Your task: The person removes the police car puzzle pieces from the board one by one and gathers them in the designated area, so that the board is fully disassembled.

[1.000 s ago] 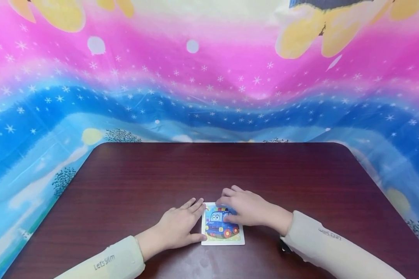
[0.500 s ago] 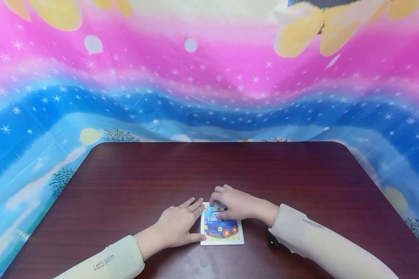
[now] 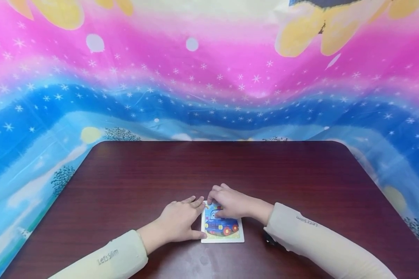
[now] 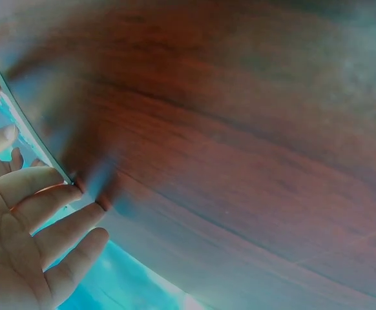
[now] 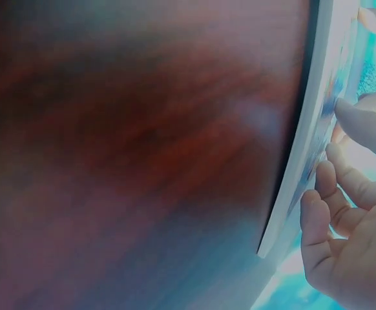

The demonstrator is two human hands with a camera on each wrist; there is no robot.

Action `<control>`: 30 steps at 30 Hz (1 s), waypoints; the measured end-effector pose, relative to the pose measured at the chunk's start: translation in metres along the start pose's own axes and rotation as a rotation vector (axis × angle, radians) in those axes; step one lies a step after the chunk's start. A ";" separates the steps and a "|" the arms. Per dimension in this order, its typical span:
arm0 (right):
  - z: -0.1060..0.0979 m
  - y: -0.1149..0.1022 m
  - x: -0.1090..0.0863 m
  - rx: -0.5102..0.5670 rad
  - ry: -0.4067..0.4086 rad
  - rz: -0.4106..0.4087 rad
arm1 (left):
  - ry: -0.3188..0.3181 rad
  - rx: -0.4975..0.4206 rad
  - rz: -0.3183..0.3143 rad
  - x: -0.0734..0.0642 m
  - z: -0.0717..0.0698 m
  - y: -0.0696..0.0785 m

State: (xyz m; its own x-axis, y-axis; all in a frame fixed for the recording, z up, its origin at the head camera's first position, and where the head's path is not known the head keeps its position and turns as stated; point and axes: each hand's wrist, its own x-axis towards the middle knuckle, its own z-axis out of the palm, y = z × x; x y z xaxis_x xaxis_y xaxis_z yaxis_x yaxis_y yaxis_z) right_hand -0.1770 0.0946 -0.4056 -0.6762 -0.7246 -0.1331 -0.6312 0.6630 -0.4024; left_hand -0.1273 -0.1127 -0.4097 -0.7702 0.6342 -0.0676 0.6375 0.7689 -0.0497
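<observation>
A small square jigsaw puzzle (image 3: 222,234) with a white frame lies flat on the table in the head view, showing a blue cartoon car with red and yellow wheels. My left hand (image 3: 179,221) rests along its left side, thumb on the lower left corner and fingers at the upper left corner. Those fingers (image 4: 68,232) look nearly straight in the left wrist view. Over the puzzle's upper part is my right hand (image 3: 232,203), thumb and forefinger touching the picture. Its other fingers (image 5: 317,223) are loosely bent in the right wrist view. The right hand covers part of the car.
The dark red-brown table (image 3: 125,174) has rounded far corners. Behind it hangs a pink and blue cloth (image 3: 209,85) with snowflakes, reaching down past the table's far and side edges. Both forearms wear pale sleeves (image 3: 321,240).
My right hand has shifted left across the puzzle, from its upper right part toward the upper left, so more of the car's right side shows. The left hand has stayed nearly still.
</observation>
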 end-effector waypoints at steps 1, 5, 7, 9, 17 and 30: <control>0.000 -0.001 0.000 0.003 -0.002 0.004 | 0.001 -0.001 0.000 0.000 0.000 0.000; 0.000 -0.003 0.001 0.017 -0.010 0.018 | -0.010 -0.011 -0.006 0.001 -0.001 0.000; 0.000 -0.004 0.002 0.026 -0.018 0.031 | -0.014 -0.018 -0.009 0.001 -0.002 0.001; 0.000 -0.004 0.002 0.035 -0.024 0.049 | -0.014 -0.023 -0.011 0.001 -0.003 0.001; 0.001 -0.003 0.003 0.067 -0.030 0.069 | -0.020 -0.046 -0.026 0.001 -0.004 0.002; 0.001 0.003 0.004 0.138 -0.006 0.034 | -0.007 -0.038 -0.023 0.000 -0.002 0.002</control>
State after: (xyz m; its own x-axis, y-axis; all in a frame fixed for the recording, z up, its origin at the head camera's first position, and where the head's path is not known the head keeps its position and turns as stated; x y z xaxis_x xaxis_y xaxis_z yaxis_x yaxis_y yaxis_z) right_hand -0.1810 0.0930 -0.4085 -0.6937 -0.7037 -0.1539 -0.5498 0.6553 -0.5180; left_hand -0.1258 -0.1111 -0.4074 -0.7843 0.6160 -0.0737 0.6184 0.7857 -0.0133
